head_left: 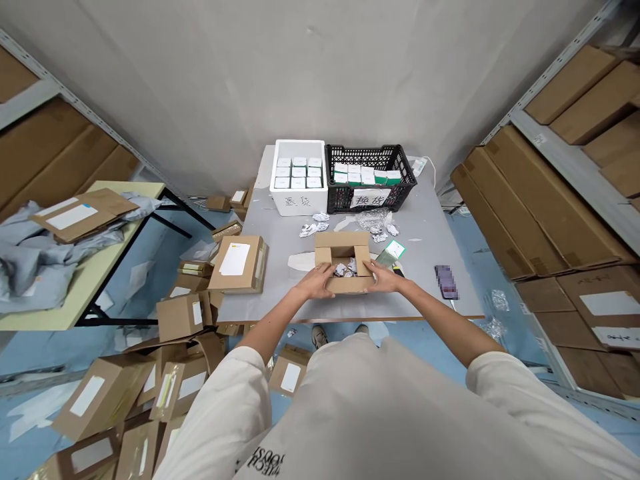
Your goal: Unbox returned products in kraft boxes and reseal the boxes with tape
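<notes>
An opened cardboard box (pixel 343 285) sits near the front of the grey table, its flaps folded outward. Crumpled paper (pixel 345 269) lies inside it. My left hand (pixel 317 281) grips the box's left front corner, thumb along the flap. On the opposite side, my right hand (pixel 382 277) holds the right front corner. Just behind my right hand is a small green and white carton (pixel 391 252), tilted. A dark object with a yellow part, partly hidden by the same hand, cannot be made out.
A white foam box (pixel 299 202) and a black crate (pixel 385 200), both holding small cartons, stand at the back. Left on the table is a closed cardboard box (pixel 237 267); a phone (pixel 446 281) lies right. Parcels (pixel 103 393) crowd the floor at left; shelves flank both sides.
</notes>
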Demonstrator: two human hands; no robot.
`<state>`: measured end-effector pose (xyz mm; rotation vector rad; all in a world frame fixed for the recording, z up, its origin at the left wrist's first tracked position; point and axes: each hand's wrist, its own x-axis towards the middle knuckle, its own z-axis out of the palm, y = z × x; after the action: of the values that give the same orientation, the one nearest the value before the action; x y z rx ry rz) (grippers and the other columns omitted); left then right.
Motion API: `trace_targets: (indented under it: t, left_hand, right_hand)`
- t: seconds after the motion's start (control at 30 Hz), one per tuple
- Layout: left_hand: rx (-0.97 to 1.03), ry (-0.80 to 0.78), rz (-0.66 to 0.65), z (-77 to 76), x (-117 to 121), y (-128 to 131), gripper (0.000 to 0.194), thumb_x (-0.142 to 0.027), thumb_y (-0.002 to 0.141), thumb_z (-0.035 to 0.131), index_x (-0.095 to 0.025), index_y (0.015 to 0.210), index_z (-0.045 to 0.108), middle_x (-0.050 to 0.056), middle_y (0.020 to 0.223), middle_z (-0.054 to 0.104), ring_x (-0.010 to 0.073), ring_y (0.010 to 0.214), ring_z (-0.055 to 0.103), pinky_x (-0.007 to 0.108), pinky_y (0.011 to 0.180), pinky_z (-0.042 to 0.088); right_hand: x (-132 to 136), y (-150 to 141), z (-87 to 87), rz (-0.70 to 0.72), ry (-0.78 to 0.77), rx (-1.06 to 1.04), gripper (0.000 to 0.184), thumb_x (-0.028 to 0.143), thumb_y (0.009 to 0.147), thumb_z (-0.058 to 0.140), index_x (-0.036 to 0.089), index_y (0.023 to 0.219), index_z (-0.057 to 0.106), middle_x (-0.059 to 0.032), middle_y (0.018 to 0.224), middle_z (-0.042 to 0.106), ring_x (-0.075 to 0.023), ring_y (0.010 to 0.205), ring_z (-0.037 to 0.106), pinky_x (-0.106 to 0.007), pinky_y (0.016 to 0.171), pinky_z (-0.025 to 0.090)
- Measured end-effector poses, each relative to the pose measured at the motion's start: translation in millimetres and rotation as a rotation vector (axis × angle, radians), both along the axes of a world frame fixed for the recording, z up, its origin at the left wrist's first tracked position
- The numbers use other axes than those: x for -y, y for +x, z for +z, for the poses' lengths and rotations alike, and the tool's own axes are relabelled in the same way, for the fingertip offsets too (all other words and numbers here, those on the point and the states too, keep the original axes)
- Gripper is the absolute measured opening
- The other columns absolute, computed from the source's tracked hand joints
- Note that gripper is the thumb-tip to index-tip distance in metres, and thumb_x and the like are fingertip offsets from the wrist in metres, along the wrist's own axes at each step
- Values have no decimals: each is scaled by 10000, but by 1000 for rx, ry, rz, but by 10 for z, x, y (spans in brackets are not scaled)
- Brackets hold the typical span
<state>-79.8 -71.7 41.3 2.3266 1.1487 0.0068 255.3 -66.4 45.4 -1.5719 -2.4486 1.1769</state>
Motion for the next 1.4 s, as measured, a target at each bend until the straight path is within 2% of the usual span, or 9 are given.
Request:
trace_targets:
  t: [0.13, 0.23, 0.47, 0.6, 0.77, 0.9, 1.03, 1.23, 1.4]
  left_hand:
    - [2, 58, 21, -27, -38, -263, 1112, -535, 712, 826, -205, 1621, 276, 175, 1645, 326, 347, 1549, 289, 442, 1269, 276]
    - [-40, 63, 51, -21, -80, -505, 1088, -512, 707, 830, -235, 1610, 290, 165, 1641, 333, 350, 1551, 282, 464, 1275, 255]
    - [-157, 49, 200, 7, -174, -1023, 942, -407, 831, 682, -276, 1634, 207, 160, 1662, 303, 354, 1568, 242, 595, 1270, 152]
    - [-179, 52, 253, 16, -208, -1159, 900, -345, 857, 616, -234, 1642, 190, 185, 1666, 290, 369, 1566, 240, 619, 1265, 118]
    - [-194, 57, 293, 19, -250, -1169, 912, -468, 875, 628, -212, 1638, 201, 207, 1682, 251, 385, 1575, 205, 628, 1261, 104]
    - [-154, 81, 296, 51, -285, -1005, 851, -585, 930, 545, -242, 1637, 218, 178, 1688, 265, 382, 1576, 203, 626, 1259, 105]
    - [-89, 130, 266, 123, -331, -690, 765, -555, 978, 466, -236, 1635, 240, 161, 1691, 276, 381, 1573, 209, 627, 1259, 122]
    - [-11, 246, 207, 224, -397, -26, 637, -422, 1008, 455, -213, 1596, 329, 159, 1662, 335, 343, 1557, 264, 609, 1262, 159]
    - [24, 256, 136, 285, -404, 748, 625, -379, 994, 497, -212, 1580, 357, 161, 1652, 352, 341, 1530, 318, 583, 1249, 218]
  right_hand:
    - [-58, -254, -170, -17, 29, -41, 1312, 632, 689, 828, 239, 1688, 74, -189, 1726, 91, -372, 1573, 221, -494, 1251, 260]
    - [-139, -508, -266, -18, 58, -53, 1321, 634, 687, 833, 248, 1688, 63, -187, 1732, 55, -366, 1590, 161, -490, 1262, 230]
    - [-415, -1178, -277, -20, 84, -30, 1275, 674, 737, 777, 202, 1687, 69, -204, 1731, 43, -366, 1594, 144, -475, 1270, 225]
    - [-572, -1456, -259, -18, 107, -53, 1228, 627, 757, 776, 202, 1683, 90, -202, 1731, 47, -381, 1581, 191, -495, 1261, 245]
    - [-650, -1584, -218, -17, 142, -80, 1084, 603, 815, 721, 178, 1664, 199, -176, 1734, 70, -353, 1587, 190, -479, 1262, 260]
    - [-603, -1502, -140, -53, 176, -69, 927, 657, 887, 627, 198, 1632, 319, -149, 1729, 145, -333, 1592, 179, -469, 1269, 253]
    - [-559, -1213, -78, -99, 267, -74, 746, 647, 978, 490, 206, 1578, 428, -147, 1724, 175, -315, 1584, 215, -462, 1261, 275]
    - [-550, -430, -68, -148, 415, -69, 604, 534, 991, 511, 220, 1507, 524, -144, 1661, 332, -341, 1507, 364, -507, 1209, 353]
    - [-479, 317, 13, -212, 576, -73, 443, 385, 987, 505, 218, 1376, 636, -144, 1562, 473, -335, 1371, 494, -529, 1147, 397]
